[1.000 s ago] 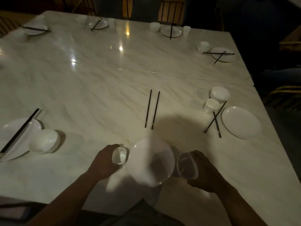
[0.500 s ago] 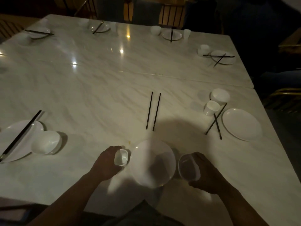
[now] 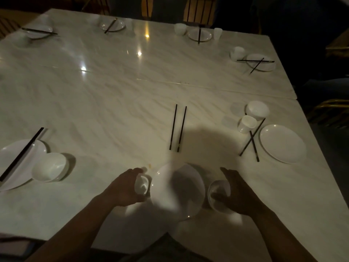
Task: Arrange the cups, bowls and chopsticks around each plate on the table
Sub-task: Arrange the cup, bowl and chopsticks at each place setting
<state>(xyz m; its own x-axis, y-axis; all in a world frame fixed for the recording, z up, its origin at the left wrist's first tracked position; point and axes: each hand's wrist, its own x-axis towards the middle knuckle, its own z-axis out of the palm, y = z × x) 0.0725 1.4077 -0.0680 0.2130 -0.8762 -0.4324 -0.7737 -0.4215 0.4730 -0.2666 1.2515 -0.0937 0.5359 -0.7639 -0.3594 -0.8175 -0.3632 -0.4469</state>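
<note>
The left hand (image 3: 122, 188) curls round a cup (image 3: 141, 186); the plate (image 3: 177, 190) lies just right of it. The right hand (image 3: 239, 193) rests, fingers straight, against a bowl (image 3: 217, 187) at its left.

We see a pale marble table (image 3: 113, 91). By its near edge, a plate (image 3: 177, 190) sits between a cup (image 3: 142, 185) and a bowl (image 3: 217, 197), 2 chopsticks (image 3: 178, 127) beyond it. 6 other plates (image 3: 282, 143) line the left, far and right edges.
</note>
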